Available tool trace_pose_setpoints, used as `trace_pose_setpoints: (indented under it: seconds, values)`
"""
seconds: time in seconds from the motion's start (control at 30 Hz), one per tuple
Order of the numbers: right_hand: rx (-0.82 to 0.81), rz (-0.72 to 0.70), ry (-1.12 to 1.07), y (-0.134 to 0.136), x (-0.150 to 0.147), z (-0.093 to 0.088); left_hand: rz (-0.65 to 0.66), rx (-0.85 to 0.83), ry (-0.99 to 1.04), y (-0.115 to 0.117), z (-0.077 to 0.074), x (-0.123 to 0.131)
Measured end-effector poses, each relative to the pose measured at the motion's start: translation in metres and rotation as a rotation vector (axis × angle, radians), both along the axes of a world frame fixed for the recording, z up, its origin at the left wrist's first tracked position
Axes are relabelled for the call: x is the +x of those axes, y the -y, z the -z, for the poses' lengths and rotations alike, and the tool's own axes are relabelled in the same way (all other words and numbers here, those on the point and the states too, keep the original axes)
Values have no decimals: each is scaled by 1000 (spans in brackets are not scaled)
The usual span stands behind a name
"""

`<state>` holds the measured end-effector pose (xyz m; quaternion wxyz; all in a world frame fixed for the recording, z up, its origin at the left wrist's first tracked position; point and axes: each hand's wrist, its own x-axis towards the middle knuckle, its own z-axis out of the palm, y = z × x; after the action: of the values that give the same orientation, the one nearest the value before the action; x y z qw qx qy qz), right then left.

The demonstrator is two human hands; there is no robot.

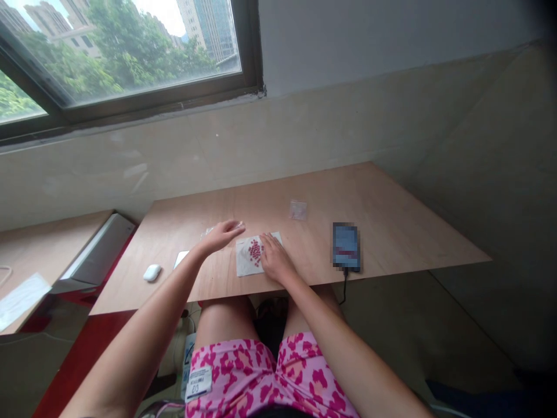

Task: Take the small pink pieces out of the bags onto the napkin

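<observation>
A white sheet [243, 266], paper or cloth, lies near the front edge of the table. On it is a loose cluster of small dark red bead-like pieces [254, 253]. My right hand [274, 255] rests flat on the right part of the sheet, its fingers stretched out and touching the edge of the cluster. To the left of the sheet and slightly above the table hovers my left hand [223, 233], palm inward, fingers stretched to the right. Its fingertips are small and pale in view, and nothing clear shows in them.
A small clear plastic bag [298, 210] lies behind the sheet. To the right is a phone [346, 247] with a cable over the table edge [391, 271]. A white earphone case [152, 273] sits at left, near a white flat item [180, 258] partly behind my left arm.
</observation>
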<state>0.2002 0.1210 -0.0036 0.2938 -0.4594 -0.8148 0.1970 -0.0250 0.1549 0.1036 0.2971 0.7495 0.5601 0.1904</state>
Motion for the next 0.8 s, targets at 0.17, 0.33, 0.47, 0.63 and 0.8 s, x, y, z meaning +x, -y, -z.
trace_pose_setpoints:
  seconds: [0.17,0.33,0.47,0.63,0.8]
  values:
    - [14,4,-76,-3,1,4,-134,-273,434,1,2,-28]
    - [38,17,-111,-2,1,3,-240,-116,291,-4,2,-52]
    - [46,22,-120,-2,1,1,-309,200,-54,-15,21,-61]
    - [40,29,-139,-2,1,0,-189,186,-388,-10,75,-53]
    - [1,34,-227,-1,-1,3,-171,250,-486,6,104,-44]
